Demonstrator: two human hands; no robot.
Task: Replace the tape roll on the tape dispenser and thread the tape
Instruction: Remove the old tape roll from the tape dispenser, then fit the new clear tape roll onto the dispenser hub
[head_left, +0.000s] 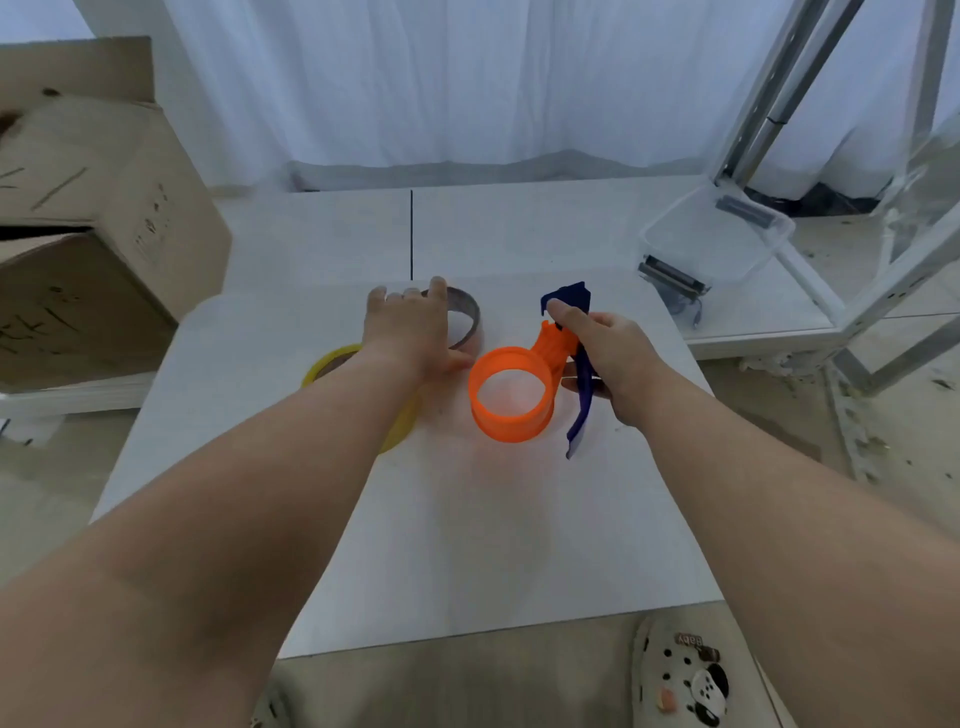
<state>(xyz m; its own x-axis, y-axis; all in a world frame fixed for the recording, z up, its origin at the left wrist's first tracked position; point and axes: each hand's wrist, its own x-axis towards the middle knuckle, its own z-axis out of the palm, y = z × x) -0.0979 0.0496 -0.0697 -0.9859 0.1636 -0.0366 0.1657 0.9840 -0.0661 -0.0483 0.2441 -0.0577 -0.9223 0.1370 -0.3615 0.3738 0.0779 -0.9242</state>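
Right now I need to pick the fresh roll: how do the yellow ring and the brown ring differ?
The yellow ring has tape wound on it; the brown ring looks like a thin bare core. The yellow ring lies nearer, partly under the left forearm; the brown ring lies farther, under the left hand. Both lie flat on the table.

Backdrop as I see it: white curtain (467, 78) at 12 o'clock.
White table (493, 545) centre; cardboard boxes (78, 234) at 9; metal frame (779, 104) and clear plastic bin (717, 239) at 2; beige floor (41, 493). Light even.
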